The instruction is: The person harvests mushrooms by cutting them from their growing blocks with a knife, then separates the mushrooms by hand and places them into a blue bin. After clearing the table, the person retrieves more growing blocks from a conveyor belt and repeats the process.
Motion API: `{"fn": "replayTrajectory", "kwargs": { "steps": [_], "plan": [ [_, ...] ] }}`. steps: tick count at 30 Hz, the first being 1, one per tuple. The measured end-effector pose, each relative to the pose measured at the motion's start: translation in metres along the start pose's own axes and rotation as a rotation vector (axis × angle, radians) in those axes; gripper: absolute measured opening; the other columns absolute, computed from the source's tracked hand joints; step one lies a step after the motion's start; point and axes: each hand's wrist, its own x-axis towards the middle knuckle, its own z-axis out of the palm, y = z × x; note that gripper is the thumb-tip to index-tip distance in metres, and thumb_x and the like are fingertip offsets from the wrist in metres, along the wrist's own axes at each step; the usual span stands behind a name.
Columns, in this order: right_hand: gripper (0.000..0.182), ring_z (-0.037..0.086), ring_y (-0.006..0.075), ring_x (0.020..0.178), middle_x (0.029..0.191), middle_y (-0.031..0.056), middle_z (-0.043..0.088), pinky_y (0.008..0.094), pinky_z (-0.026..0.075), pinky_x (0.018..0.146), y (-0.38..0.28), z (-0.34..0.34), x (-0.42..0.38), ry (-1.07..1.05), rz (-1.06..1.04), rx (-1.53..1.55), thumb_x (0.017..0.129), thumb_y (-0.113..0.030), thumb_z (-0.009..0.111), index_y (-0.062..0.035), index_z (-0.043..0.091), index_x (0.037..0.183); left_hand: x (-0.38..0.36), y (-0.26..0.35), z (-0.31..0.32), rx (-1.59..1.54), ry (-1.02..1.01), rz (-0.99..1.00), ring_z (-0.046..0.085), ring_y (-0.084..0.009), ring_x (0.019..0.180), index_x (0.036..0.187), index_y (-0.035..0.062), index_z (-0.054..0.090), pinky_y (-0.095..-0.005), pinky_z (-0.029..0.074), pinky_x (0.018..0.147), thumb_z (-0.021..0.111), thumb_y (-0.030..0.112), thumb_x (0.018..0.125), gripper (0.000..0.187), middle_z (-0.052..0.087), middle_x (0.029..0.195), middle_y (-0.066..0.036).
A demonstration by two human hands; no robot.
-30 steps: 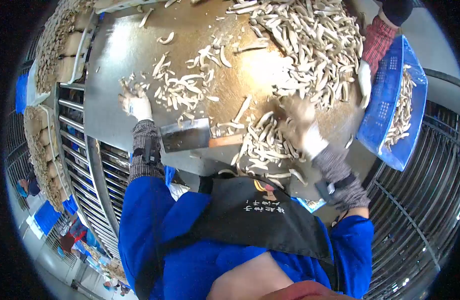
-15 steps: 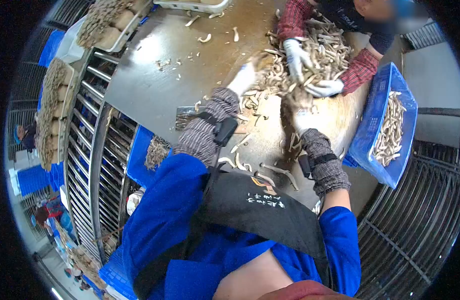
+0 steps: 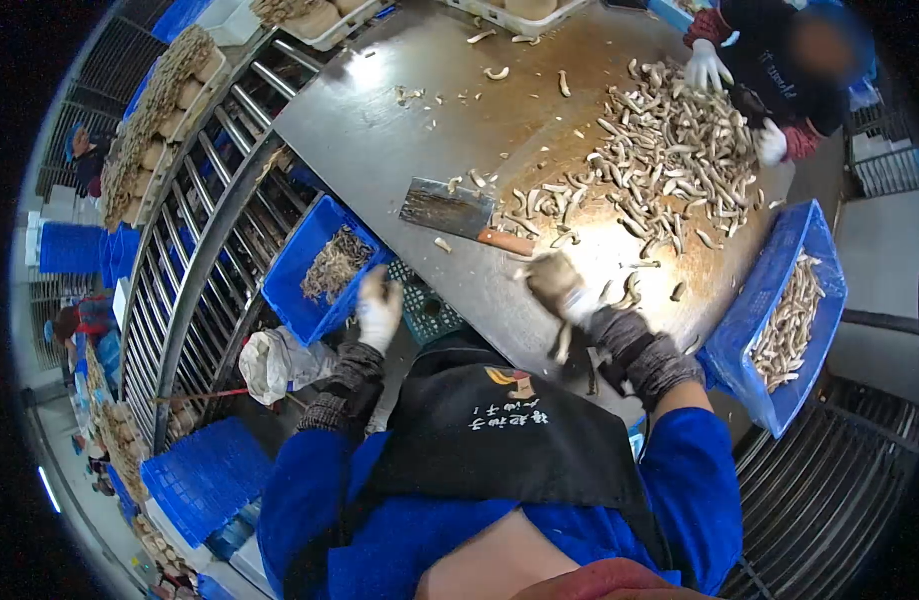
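My left hand (image 3: 380, 308), in a white glove with brownish fingers, is beside the blue bin (image 3: 305, 270) of mushroom scraps (image 3: 337, 266). Its slightly blurred fingers look apart, with nothing visible in them. My right hand (image 3: 572, 298), also gloved, is low over the near edge of the metal table (image 3: 380, 150). Motion smears its brown-looking fingers, so I cannot make out whether they hold anything. A mushroom stem (image 3: 563, 342) shows just below that hand. Close by lies a cleaver (image 3: 460, 212) with a wooden handle. Farther back is a spread pile of mushrooms (image 3: 680, 150).
Across the table, a co-worker's gloved hands (image 3: 708, 68) are at the pile. A lined blue crate (image 3: 725, 335) of mushrooms stands at right. Left of the table runs a roller conveyor (image 3: 212, 165) with trays of mushroom blocks (image 3: 165, 130). A white sack (image 3: 268, 365) stands below the bin.
My left hand has left the mushrooms for the scrap bin. The right has drawn back toward me. The cleaver is now uncovered, and the co-worker's hands have moved to the pile's far side.
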Motion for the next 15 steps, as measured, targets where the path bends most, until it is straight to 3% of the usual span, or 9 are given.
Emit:
{"fn": "replayTrajectory", "kwargs": {
  "steps": [2,5,8,10,11,12,13,14,15],
  "plan": [
    [0.025,0.062,0.0196,0.08,0.09,0.0054,0.063,0.033,0.053,0.075,0.125,0.058,-0.006,0.522,-0.013,0.944,0.09,-0.011,0.048,-0.0068,0.058,0.112,-0.027,0.034,0.022,-0.078,-0.322,0.004,0.059,-0.0336,0.109,0.122,0.0013,0.057,-0.0403,0.048,0.094,0.066,0.014,0.084,0.041,0.059,0.119,-0.02],
    [0.039,0.046,0.0325,0.114,0.126,0.0155,0.047,0.0454,0.038,0.097,0.164,-0.054,-0.04,0.328,0.434,-0.375,0.091,-0.017,0.053,-0.0105,0.052,0.13,-0.05,0.065,0.054,-0.129,-0.505,0.248,0.057,-0.0373,0.112,0.127,0.0013,0.054,-0.0401,0.048,0.095,0.067,0.017,0.085,0.047,0.056,0.125,-0.021],
    [0.078,0.015,0.0438,0.145,0.155,0.0244,0.024,0.0571,0.012,0.118,0.151,-0.057,-0.069,0.47,0.295,-0.447,0.084,-0.025,0.067,-0.0136,0.03,0.151,-0.05,0.076,0.057,-0.169,-0.482,0.234,0.058,-0.0367,0.111,0.13,0.0015,0.052,-0.0392,0.048,0.095,0.066,0.017,0.087,0.048,0.055,0.126,-0.022],
    [0.081,0.016,0.0456,0.145,0.154,0.0249,0.026,0.0563,0.016,0.118,0.116,-0.007,-0.087,0.473,0.201,-0.427,0.081,-0.034,0.07,-0.0073,0.033,0.149,-0.056,0.069,0.057,-0.163,-0.412,0.167,0.058,-0.0356,0.111,0.131,0.0017,0.051,-0.0386,0.049,0.094,0.065,0.016,0.088,0.048,0.055,0.126,-0.022],
    [0.079,0.023,0.0442,0.142,0.15,0.0254,0.033,0.0551,0.02,0.117,0.077,0.052,-0.101,0.772,0.142,-0.214,0.079,-0.038,0.07,-0.0044,0.039,0.144,-0.059,0.064,0.056,-0.229,-0.451,0.095,0.059,-0.0339,0.109,0.131,0.0018,0.051,-0.0378,0.05,0.092,0.064,0.016,0.088,0.047,0.055,0.126,-0.022],
    [0.074,0.032,0.0396,0.139,0.146,0.0224,0.041,0.056,0.02,0.117,-0.006,0.007,-0.118,0.136,0.356,-0.077,0.081,-0.043,0.067,-0.0048,0.044,0.14,-0.057,0.059,0.055,-0.297,-0.487,0.033,0.06,-0.0322,0.107,0.131,0.0019,0.051,-0.037,0.051,0.09,0.064,0.017,0.089,0.047,0.056,0.125,-0.022],
    [0.074,0.039,0.0351,0.134,0.142,0.0183,0.045,0.0584,0.018,0.116,-0.075,-0.062,-0.092,-0.627,0.202,-0.389,0.08,-0.046,0.066,-0.0062,0.045,0.139,-0.058,0.058,0.053,-0.238,-0.482,0.043,0.062,-0.0293,0.1,0.131,0.0015,0.051,-0.036,0.052,0.085,0.064,0.017,0.089,0.046,0.056,0.123,-0.021],
    [0.07,0.043,0.0335,0.13,0.138,0.0144,0.048,0.061,0.018,0.115,-0.063,-0.008,-0.137,-0.157,-0.172,-0.323,0.081,-0.047,0.065,-0.0089,0.048,0.137,-0.057,0.062,0.047,-0.254,-0.49,0.043,0.062,-0.0293,0.095,0.131,0.0013,0.051,-0.0367,0.051,0.085,0.064,0.018,0.089,0.046,0.057,0.12,-0.02],
    [0.062,0.042,0.0334,0.13,0.136,0.0177,0.049,0.0647,0.021,0.11,-0.063,-0.007,-0.149,-0.147,-0.329,-0.176,0.085,-0.037,0.063,-0.0068,0.046,0.136,-0.057,0.063,0.045,-0.249,-0.494,0.046,0.062,-0.0292,0.094,0.131,0.0013,0.051,-0.0373,0.051,0.085,0.064,0.019,0.089,0.047,0.057,0.12,-0.02]
  ]
}}
